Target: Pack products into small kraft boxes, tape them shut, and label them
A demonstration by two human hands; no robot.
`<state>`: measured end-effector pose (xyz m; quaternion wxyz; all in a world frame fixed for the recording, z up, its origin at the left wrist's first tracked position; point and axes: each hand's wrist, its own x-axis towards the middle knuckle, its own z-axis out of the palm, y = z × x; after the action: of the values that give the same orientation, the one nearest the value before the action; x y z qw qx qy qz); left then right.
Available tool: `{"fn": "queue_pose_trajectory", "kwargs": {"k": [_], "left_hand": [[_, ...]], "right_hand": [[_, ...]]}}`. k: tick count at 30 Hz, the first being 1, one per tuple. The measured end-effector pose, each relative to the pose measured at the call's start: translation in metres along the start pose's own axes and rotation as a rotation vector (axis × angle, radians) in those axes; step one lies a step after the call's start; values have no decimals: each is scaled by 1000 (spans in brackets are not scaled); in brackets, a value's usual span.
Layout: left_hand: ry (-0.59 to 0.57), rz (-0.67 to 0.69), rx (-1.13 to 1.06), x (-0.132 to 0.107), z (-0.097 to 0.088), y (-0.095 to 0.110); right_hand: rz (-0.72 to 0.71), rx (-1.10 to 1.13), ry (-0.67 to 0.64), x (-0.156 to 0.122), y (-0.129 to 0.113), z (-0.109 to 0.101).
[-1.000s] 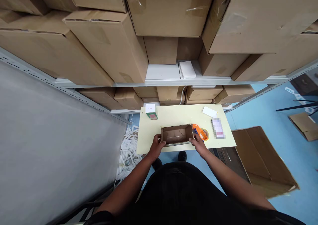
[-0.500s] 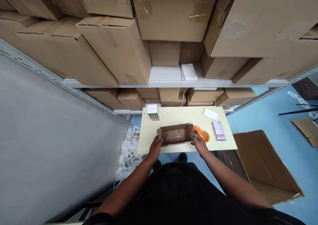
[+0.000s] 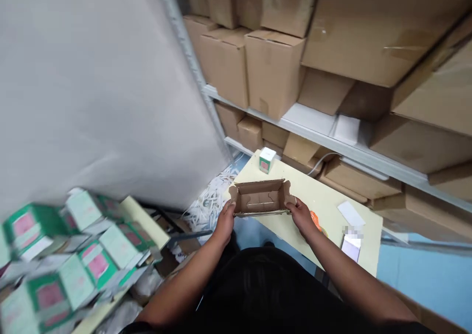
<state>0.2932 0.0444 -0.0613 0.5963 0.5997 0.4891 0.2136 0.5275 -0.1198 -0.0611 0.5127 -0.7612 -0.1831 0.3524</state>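
Observation:
Between my two hands is a small open cardboard box (image 3: 260, 199), its inside facing up and nothing seen in it. My left hand (image 3: 225, 221) grips its left end, fingers partly hidden by the wall. At the opposite end, my right hand (image 3: 299, 215) is closed on the right wall. The box hangs over the near left part of the pale table (image 3: 295, 186). Just beyond it a small green and white carton (image 3: 267, 160) stands on the tabletop. An orange tape dispenser (image 3: 315, 220) shows partly behind my right wrist.
On the left, many green and white cartons (image 3: 94, 260) lie piled, blurred. White paper scraps (image 3: 212, 191) cover the floor by the wall. Shelves with large cardboard boxes (image 3: 273, 73) rise beyond the table. A phone (image 3: 351, 246) and a white slip (image 3: 350, 213) lie at the table's right.
My view has swung to the left, bringing the pile of green and white cartons into sight. Both hands still hold the cardboard box, which has shifted toward the table's left side.

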Motion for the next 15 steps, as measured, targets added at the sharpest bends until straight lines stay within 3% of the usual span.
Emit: {"fn": "queue_pose_trajectory", "kwargs": {"k": [4, 8, 12, 15], "left_hand": [[169, -11, -171, -50, -34, -2], [322, -1, -343, -99, -77, -15], [487, 18, -504, -156, -127, -38], [573, 68, -558, -204, -174, -59]], "right_hand": [[-63, -90, -177, 5, -23, 30], [-167, -202, -282, -7, -42, 80], [-288, -286, -376, -42, -65, 140], [-388, -315, -451, -84, -80, 194]]}}
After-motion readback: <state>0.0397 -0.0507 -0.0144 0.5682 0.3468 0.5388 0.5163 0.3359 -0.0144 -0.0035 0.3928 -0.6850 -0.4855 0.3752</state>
